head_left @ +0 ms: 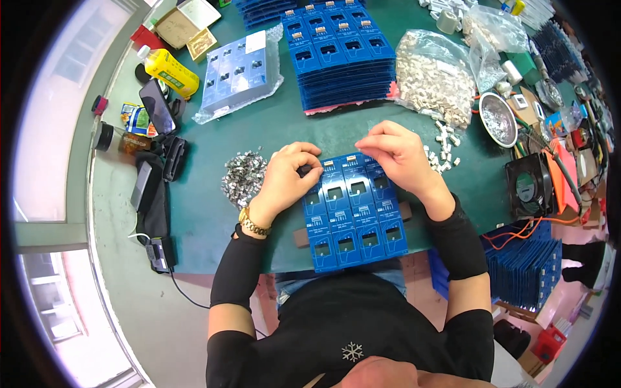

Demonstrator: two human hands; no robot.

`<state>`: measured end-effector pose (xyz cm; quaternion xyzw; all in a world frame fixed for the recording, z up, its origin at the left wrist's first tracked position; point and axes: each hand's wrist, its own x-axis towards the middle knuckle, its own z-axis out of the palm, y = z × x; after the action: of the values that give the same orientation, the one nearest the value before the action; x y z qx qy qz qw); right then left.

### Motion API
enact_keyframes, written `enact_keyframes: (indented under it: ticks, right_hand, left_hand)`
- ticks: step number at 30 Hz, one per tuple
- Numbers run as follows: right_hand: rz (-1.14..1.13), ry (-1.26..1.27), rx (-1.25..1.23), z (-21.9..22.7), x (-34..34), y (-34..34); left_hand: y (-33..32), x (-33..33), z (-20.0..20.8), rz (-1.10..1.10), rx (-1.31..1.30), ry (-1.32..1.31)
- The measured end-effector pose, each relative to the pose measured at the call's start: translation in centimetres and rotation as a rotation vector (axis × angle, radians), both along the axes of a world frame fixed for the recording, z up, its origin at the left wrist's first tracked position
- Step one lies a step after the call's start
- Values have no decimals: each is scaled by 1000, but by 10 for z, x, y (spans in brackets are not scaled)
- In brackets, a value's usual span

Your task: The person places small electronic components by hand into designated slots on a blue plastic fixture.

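Observation:
A blue circuit board panel (pixel 352 210) with rows of rectangular cutouts lies in front of me at the table's near edge. Small white connectors (pixel 351 159) sit along its far edge. My left hand (pixel 288 176) is curled at the panel's far left corner, thumb and forefinger drawn together; what is between them, if anything, is hidden. Over the far right corner, my right hand (pixel 400 155) pinches something too small to make out. Left of the panel is a heap of small metallic parts (pixel 244 178). Loose white connectors (pixel 445 145) are scattered beyond my right hand.
A tall stack of blue panels (pixel 343 64) stands at the back, beside a bag of white connectors (pixel 435 77). Bubble-wrapped boards (pixel 238 74), a yellow bottle (pixel 169 72) and a phone (pixel 157 107) are at left. At right are a metal bowl (pixel 498 120) and a black fan (pixel 529 184).

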<state>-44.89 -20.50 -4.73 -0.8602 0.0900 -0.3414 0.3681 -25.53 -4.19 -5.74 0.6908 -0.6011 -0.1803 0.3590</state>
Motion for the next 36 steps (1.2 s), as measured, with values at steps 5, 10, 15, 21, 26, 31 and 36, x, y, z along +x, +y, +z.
enact_keyframes:
  ticks: [5, 10, 15, 21, 26, 31, 36]
  right_hand:
    - [-1, 43, 57, 0, -5, -1]
    - [-65, 128, 91, -8, -10, -14]
    - [-21, 333, 20, -14, -6, -18]
    - [-19, 342, 6, -16, -5, -22]
    - [-2, 355, 14, -16, -6, -23]
    - [-27, 361, 32, -17, -6, -21]
    - [-34, 342, 54, -16, -4, -18]
  left_hand:
    - [4, 1, -2, 14, -43, -53]
    - [3, -2, -5, -32, -82, -198]
    - [4, 1, -1, -47, -68, -190]
    - [10, 22, 2, 108, -280, -251]
    - [12, 28, 6, 367, -369, -149]
    - [21, 37, -3, 332, -236, -85]
    - [13, 23, 2, 298, -374, -267]
